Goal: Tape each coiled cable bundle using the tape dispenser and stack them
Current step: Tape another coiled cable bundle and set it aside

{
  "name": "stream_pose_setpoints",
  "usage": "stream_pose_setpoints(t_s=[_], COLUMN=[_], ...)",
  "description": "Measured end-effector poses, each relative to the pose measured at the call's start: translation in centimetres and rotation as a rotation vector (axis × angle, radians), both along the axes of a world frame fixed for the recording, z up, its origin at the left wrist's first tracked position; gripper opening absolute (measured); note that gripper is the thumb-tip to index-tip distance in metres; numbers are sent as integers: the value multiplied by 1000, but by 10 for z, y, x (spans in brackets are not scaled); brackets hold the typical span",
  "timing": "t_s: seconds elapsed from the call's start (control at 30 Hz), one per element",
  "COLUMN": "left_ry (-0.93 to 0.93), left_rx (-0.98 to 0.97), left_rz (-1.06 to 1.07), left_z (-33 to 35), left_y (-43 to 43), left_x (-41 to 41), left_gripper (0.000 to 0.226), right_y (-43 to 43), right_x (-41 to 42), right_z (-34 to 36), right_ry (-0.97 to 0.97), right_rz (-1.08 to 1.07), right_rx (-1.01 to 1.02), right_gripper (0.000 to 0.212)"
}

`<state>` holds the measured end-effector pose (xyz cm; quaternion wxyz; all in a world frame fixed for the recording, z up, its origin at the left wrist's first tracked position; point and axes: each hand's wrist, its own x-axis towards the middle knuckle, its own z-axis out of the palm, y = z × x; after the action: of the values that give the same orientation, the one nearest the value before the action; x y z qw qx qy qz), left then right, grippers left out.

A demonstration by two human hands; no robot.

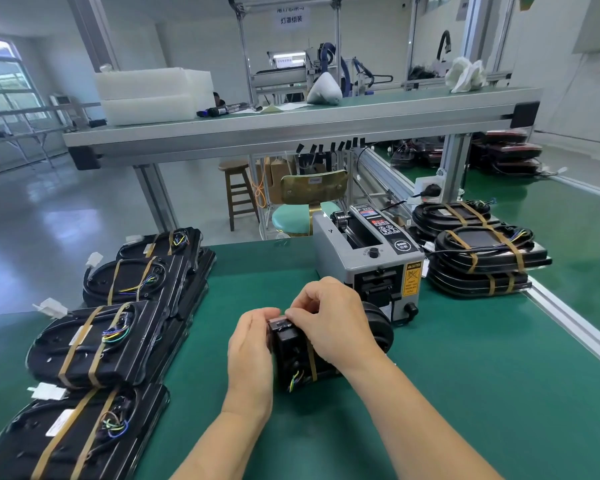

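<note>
A black coiled cable bundle point(293, 355) stands on edge on the green mat, in the middle of the head view. My left hand point(252, 355) grips its left side. My right hand point(329, 317) curls over its top and pinches a strip of tape at the upper edge. One tan tape band wraps the bundle beside its coloured wires. The grey tape dispenser point(368, 261) stands just behind my hands. Taped bundles lie in a stack at the right point(482, 261) and in several piles at the left point(94, 344).
The green mat point(465, 393) runs to an aluminium rail at the right. An overhead shelf point(291, 126) spans the bench with white boxes on it. A stool and a chair stand beyond the bench's far edge.
</note>
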<state>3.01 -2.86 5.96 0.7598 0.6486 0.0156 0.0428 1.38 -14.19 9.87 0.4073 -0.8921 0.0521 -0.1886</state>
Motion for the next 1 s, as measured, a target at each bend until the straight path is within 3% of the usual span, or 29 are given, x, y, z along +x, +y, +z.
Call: stream_pose_setpoints(t_s=[0.13,0.23,0.3,0.43,0.5,0.6,0.7,0.8,1.0], left_ry=[32,-40,-113,-473,-449,-386,-479,-503,-543], left_rx=[-31,222,378,952,1113,1270,1487,1546,1619], left_rz=[-66,-58,-74,-99,-211,-306,-321,-334,-316], left_z=[1,1,5,18,28,32,30,27,29], left_y=[-4,-8,-10,-12,-14,-10,-2,1,-2], left_x=[0,1,1,6,8,10,10,15,17], left_gripper=[34,11,15,23,36,78,85,74,65], right_y=[-1,-2,-2,-6,-13,-28,-54,-81,-92], right_x=[0,0,0,1,0,-5,-9,-7,10], right_z=[-2,-1,-1,-5,-9,-17,-30,-38,-35], right_ry=[-15,-14,-15,-52,-90,-213,-280,-199,-55], right_rz=[8,11,9,-23,-53,-149,-382,-544,-547], right_rx=[3,33,73,218,394,698,842,991,1043], right_gripper=[18,17,17,20,22,22,19,14,10])
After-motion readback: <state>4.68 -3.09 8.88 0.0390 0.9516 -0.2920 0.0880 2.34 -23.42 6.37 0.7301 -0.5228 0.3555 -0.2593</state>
